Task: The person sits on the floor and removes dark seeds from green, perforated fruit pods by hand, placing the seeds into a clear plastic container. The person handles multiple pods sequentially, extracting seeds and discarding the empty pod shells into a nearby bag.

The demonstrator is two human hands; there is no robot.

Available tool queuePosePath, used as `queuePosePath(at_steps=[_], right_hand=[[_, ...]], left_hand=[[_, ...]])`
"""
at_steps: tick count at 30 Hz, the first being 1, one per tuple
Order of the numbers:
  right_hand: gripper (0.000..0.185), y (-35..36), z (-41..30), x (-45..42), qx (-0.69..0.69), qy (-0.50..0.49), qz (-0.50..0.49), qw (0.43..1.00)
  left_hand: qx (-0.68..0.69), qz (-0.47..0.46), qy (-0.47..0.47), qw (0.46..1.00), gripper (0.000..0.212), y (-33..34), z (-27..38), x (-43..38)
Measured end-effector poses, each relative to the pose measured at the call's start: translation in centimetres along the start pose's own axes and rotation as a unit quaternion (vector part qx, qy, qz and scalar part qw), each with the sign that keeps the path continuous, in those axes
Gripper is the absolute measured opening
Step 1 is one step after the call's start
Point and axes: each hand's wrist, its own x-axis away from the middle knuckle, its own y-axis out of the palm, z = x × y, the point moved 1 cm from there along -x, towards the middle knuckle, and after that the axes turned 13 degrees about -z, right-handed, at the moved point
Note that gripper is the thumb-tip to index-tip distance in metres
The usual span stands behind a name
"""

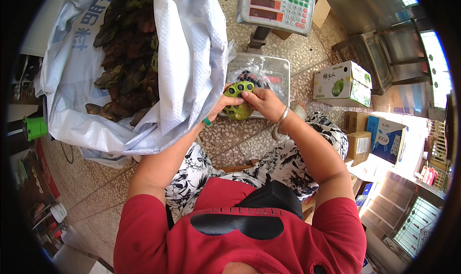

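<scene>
A green lotus seed pod (237,112) with dark seeds in its holes is held between my hands. My left hand (219,108) grips its left side, partly hidden by the rim of a white woven sack (191,54). My right hand (267,103) pinches the pod's right side, thumb on its seeded face. Many dark brown and greenish pods (126,58) fill the sack to my left. Just beyond my hands, a clear plastic bag with loose dark lotus seeds (249,78) rests on the metal platform (283,63) of a scale.
The scale's display and keypad (275,8) stand on a post beyond the platform. To the right are a white carton (340,83), small brown boxes (358,146), a blue box (385,139) and a wooden chair (374,54). A green container (35,128) sits at far left.
</scene>
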Motion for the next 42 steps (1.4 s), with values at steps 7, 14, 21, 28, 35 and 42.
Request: queuePosePath(at_steps=[7,14,21,28,35,42], right_hand=[[0.031,-1.8,-2.1,1.1,-0.298,0.05,-0.081,0.95],[0.048,-1.1,-0.9,0.3,-0.058,0.147,-0.024,0.987],[0.031,-0.8,-0.3,1.4,-0.279,0.152,-0.113,0.941],[0.011,-2.4,4.9,-0.5,-0.394,0.243,0.028,0.886],[0.017,-5.0,8.5,-3.6,-0.397,0.227,0.143,0.878],[0.042,-5.0,6.4,-3.4,-0.216,0.313,0.144,0.913]], left_hand=[[-0.06,0.081,0.012,0.995,0.041,0.1,0.5,0.1],[-0.075,0.009,-0.004,0.997,0.049,-0.2,-0.9,-0.3],[-0.036,-0.041,-0.088,0.995,0.046,-0.5,-0.6,0.5],[-0.254,0.088,-0.18,0.946,0.051,-3.7,-4.9,-0.9],[-0.303,0.053,-0.186,0.933,0.054,-2.7,-3.7,-1.0],[-0.323,0.108,-0.156,0.927,0.051,-5.4,-7.8,-1.8]])
